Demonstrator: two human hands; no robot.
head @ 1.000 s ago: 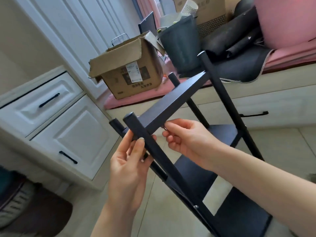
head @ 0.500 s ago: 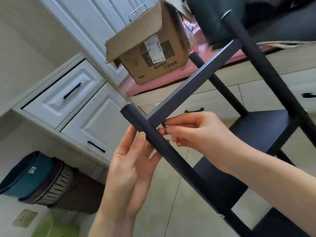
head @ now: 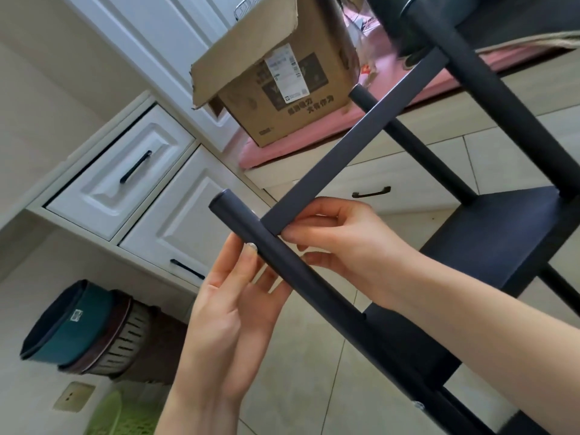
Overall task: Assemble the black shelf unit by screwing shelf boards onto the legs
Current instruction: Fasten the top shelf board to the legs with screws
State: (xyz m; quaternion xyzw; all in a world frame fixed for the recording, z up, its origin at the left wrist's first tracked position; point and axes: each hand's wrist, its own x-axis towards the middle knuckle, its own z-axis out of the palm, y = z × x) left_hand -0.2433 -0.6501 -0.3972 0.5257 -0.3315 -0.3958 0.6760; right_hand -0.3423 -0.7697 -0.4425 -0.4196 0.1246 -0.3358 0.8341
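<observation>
Nearest, the left hand [head: 232, 312] lies open with its fingers stretched flat along the near leg [head: 282, 262], steadying that round matte black tube rather than gripping it. Just right of it, the right hand [head: 342, 243] pinches thumb and fingers together at the corner where the top shelf board [head: 339, 149] meets the leg; whether a screw sits between those fingertips cannot be told. This looks like the fixing of the top board's near corner, and the next move likely calls for lining the board's end squarely with the leg's hole and turning the fastener in while the leg is kept from rolling. The board shows as a thin, flat, square-edged black slat running up and right to the far legs. A lower shelf board [head: 502, 233], broad and dull black, is already fitted further right. Beyond stand white panelled drawers [head: 125, 171] with slim black handles and a creased cardboard box [head: 282, 86] on a pink cushion [head: 314, 133].
</observation>
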